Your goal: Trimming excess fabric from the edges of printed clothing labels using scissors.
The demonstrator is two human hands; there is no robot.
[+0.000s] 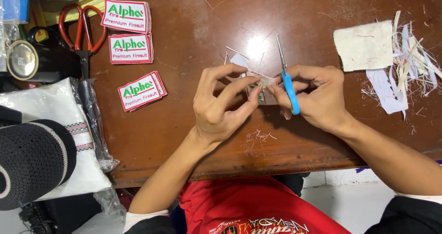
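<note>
My left hand [220, 102] pinches a small embroidered patch [263, 90] by its left edge, held just above the brown wooden table [193, 137]. My right hand [317, 96] holds small blue-handled scissors [286, 75], blades pointing away from me, and its fingertips also touch the patch's right edge. The patch shows its pale back and is partly hidden by my fingers.
Three stacks of white, red-bordered patches [130, 36] lie at the far left beside large red-handled scissors [83, 29]. A pale fabric square [363, 45] and a heap of trimmed scraps [407, 63] sit at the right. A bagged white cloth [55, 109] and dark knit cap [32, 158] are at left.
</note>
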